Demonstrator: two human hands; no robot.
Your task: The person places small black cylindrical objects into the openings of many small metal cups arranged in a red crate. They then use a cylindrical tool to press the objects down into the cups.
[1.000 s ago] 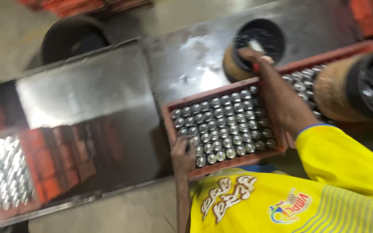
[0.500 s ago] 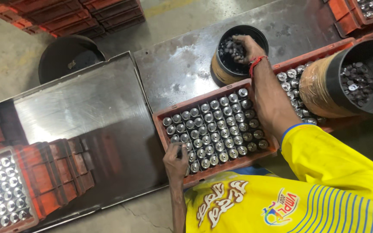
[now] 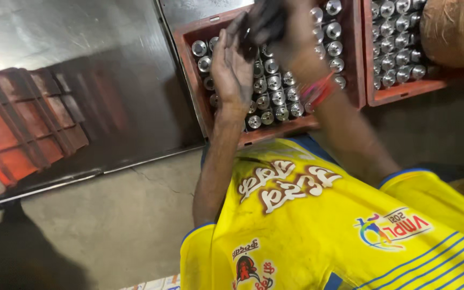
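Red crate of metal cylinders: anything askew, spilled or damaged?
Nothing stands out. The small shiny metal cylinders stand upright in tidy rows in the red plastic crate; none spilled onto the steel table. Left hand and right hand hide several rows.

Shiny metal in dull plastic

Small polished silver metal cylinders [image 3: 275,99] gleam inside a matt red plastic crate [image 3: 189,70]; the grey sheet-metal table top [image 3: 81,48] looks smooth and reflective.

Metal cylinders [image 3: 275,99] fill the crate [image 3: 189,70]; second crate [image 3: 404,94] right of it
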